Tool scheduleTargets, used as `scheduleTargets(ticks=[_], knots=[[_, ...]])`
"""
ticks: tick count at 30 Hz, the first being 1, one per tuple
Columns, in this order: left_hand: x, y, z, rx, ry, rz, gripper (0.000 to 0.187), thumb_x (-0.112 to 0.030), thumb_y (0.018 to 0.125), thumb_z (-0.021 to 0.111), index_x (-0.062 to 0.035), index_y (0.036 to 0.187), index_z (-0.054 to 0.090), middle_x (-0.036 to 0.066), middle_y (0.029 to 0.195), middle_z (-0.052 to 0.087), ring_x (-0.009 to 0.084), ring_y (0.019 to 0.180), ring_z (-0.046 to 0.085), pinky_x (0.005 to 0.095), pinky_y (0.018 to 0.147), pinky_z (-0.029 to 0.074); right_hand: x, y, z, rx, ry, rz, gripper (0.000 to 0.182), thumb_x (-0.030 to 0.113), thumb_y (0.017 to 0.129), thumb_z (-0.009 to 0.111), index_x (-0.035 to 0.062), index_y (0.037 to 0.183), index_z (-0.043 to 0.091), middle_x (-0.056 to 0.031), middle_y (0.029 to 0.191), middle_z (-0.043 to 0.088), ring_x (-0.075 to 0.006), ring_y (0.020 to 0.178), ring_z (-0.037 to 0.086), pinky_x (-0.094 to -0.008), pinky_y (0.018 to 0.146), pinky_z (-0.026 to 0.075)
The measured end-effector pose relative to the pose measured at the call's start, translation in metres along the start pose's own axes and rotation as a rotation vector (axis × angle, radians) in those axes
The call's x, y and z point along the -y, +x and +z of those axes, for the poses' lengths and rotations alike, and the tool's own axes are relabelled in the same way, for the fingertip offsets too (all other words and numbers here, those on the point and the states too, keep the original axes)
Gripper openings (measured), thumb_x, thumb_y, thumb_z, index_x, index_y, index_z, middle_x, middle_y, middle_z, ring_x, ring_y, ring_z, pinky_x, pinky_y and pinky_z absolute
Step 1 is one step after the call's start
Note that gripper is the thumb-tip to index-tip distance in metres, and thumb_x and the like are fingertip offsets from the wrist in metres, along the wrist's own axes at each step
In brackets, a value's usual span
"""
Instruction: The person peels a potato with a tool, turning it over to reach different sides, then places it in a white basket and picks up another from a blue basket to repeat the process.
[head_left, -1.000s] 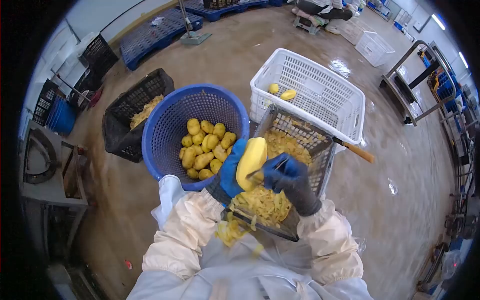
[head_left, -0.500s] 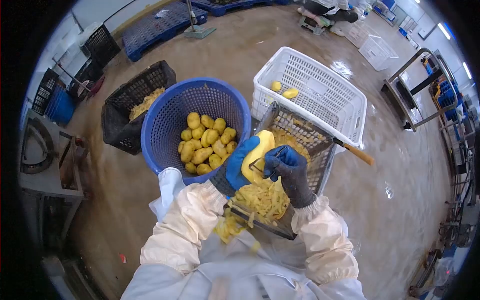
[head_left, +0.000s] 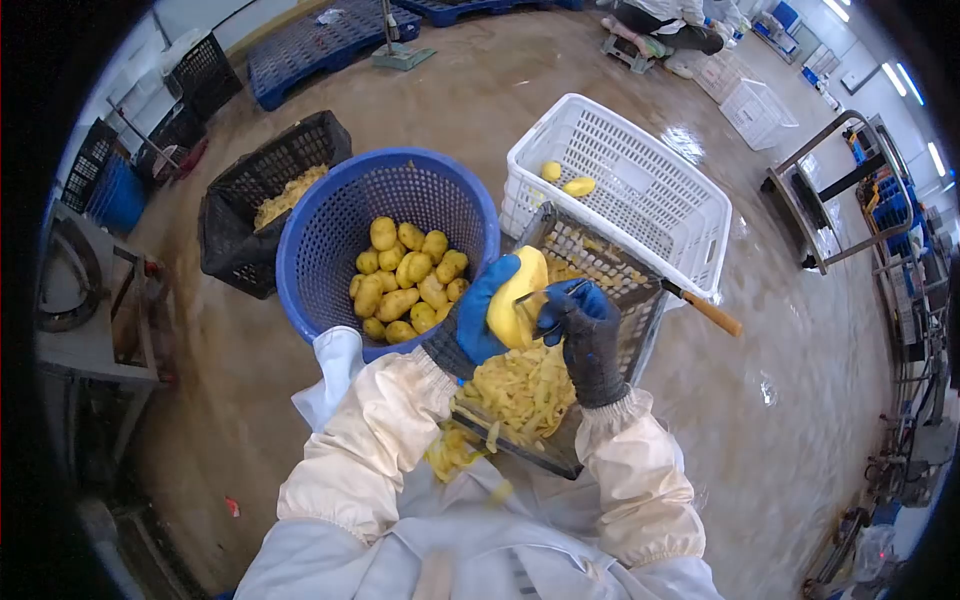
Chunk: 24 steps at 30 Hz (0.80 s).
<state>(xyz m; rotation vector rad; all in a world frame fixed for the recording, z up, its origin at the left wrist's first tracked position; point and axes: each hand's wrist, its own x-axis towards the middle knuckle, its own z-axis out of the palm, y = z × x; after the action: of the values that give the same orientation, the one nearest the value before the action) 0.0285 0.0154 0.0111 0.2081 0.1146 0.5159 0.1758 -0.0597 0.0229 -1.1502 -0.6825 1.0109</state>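
My left hand [head_left: 476, 322], in a blue and dark glove, grips a long, mostly peeled potato [head_left: 520, 290] tilted over the dark crate [head_left: 640, 345]. In my right hand [head_left: 590, 338], gloved alike, is a small peeler [head_left: 527, 304] at the potato's right side; my fingers cover most of it. Yellow peelings [head_left: 520, 392] heap in the crate below both hands. Some peelings [head_left: 452, 452] hang over its near edge by my apron. A knife with a wooden handle [head_left: 712, 314] rests across the crate's right rim. Unpeeled potatoes [head_left: 405, 270] lie in the blue basket [head_left: 298, 225] to the left.
A white crate [head_left: 700, 230] with two peeled potatoes [head_left: 578, 187] stands beyond the dark crate. Behind the blue basket is a black crate [head_left: 225, 235] with peelings. A metal trolley [head_left: 795, 215] stands right, a machine [head_left: 95, 310] left. Another person [head_left: 665, 20] crouches far back.
The potato is turned slightly more upright in my left hand. My right hand and the peeler have shifted slightly up along its side. The whole view has moved a little.
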Motion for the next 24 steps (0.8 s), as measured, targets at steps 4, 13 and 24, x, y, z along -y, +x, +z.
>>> scheduleTargets(ticks=[4,13,24], knots=[[-0.007,-0.016,0.0,0.016,0.095,-0.07,0.048,-0.04,0.093,0.045,-0.0018,0.122,0.048,0.016,0.107,0.059,0.0293,0.091,0.06,0.0409,0.082,0.051,0.041,0.031,-0.044,-0.162,0.436,-0.104,0.022,0.023,0.09,0.054,0.0012,0.094,0.058,-0.0073,0.075,0.063,-0.014,0.058,0.059,-0.0242,0.049,0.046],[0.002,-0.019,-0.001,0.021,0.14,-0.129,0.05,-0.038,0.092,0.05,-0.0024,0.127,0.045,0.017,0.111,0.058,0.0291,0.093,0.06,0.0428,0.082,0.051,0.067,0.008,-0.003,0.01,0.17,-0.123,0.015,0.017,0.088,0.058,0.0018,0.088,0.06,-0.0042,0.071,0.062,-0.01,0.057,0.056,-0.0213,0.05,0.043],[-0.002,-0.019,0.001,-0.146,-0.298,-0.06,0.049,-0.038,0.093,0.046,-0.0075,0.132,0.043,0.015,0.116,0.058,0.0301,0.1,0.058,0.0458,0.083,0.05,0.015,-0.017,0.016,0.124,-0.136,-0.037,0.017,0.02,0.086,0.062,0.0026,0.086,0.058,-0.0033,0.069,0.059,-0.0104,0.057,0.054,-0.0232,0.048,0.042]])
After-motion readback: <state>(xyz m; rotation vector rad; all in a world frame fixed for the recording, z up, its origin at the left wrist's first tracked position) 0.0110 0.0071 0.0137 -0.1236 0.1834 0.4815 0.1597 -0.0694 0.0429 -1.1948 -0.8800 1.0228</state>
